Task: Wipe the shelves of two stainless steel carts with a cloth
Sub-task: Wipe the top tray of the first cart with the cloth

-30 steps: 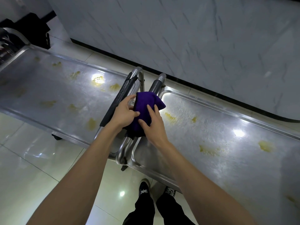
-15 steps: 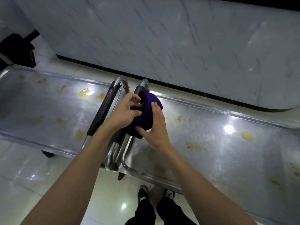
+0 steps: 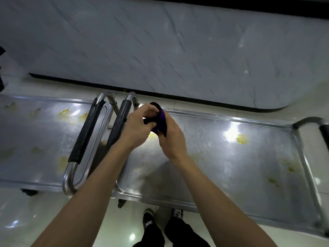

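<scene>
A small dark purple cloth [image 3: 161,120] is held bunched between both hands, above the far left end of the right stainless steel cart shelf [image 3: 204,168]. It is pinched by the curled fingers of the left hand [image 3: 138,128] and gripped from the right by the right hand [image 3: 171,138]. Before wiping, the cloth is best folded into a flat pad and pressed down over the yellow stains [image 3: 242,139]. The left stainless steel cart shelf [image 3: 35,138] is stained too.
</scene>
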`<state>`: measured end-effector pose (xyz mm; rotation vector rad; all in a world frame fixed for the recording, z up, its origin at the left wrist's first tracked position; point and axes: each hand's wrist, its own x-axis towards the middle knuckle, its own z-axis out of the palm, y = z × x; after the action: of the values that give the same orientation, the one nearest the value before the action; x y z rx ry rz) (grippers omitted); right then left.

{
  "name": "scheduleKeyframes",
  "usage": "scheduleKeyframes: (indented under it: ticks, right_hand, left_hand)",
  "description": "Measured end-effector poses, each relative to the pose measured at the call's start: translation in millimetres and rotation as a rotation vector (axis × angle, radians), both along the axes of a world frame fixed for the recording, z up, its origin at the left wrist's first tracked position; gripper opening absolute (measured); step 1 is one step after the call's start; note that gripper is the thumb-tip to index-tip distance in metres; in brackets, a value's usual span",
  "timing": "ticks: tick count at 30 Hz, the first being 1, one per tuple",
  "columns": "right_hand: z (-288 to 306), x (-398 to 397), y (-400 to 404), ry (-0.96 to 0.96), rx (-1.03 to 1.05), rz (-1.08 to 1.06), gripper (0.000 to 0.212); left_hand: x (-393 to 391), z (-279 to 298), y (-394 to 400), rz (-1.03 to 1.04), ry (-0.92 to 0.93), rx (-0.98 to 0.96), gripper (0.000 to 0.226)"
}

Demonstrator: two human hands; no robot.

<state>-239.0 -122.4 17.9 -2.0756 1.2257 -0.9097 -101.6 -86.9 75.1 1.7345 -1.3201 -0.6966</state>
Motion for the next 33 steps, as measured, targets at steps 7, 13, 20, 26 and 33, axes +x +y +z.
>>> scheduleKeyframes:
  ticks: [7,13,20,26,33]
  right_hand:
    - [-2.8,-20.5,-5.6,0.053,0.05,-0.011,0.049]
    - [-9.0,-37.3,-11.7,0.136,0.084,-0.025,0.042]
    - [-19.0,-47.8,-20.2,0.206,0.16,-0.031,0.039]
    - [-25.0,-56.7,-44.1,0.238,0.236,0.006,0.042]
    - [-45.8,-41.9,-94.6,0.318,0.21,-0.005,0.056]
  left_hand:
    - [-14.2,-10.1,-2.8,-0.002,-0.013,-0.039,0.045]
    - [-11.8,-26.9,2.8,-0.006,-0.249,-0.042,0.023]
    - [-27.3,-48.2,5.0,-0.047,-0.648,0.129,0.039]
    - [-34.8,-60.7,-1.6,-0.078,-0.662,0.277,0.043]
    - [-19.8,-82.1,-13.5,-0.086,-0.68,0.405,0.049]
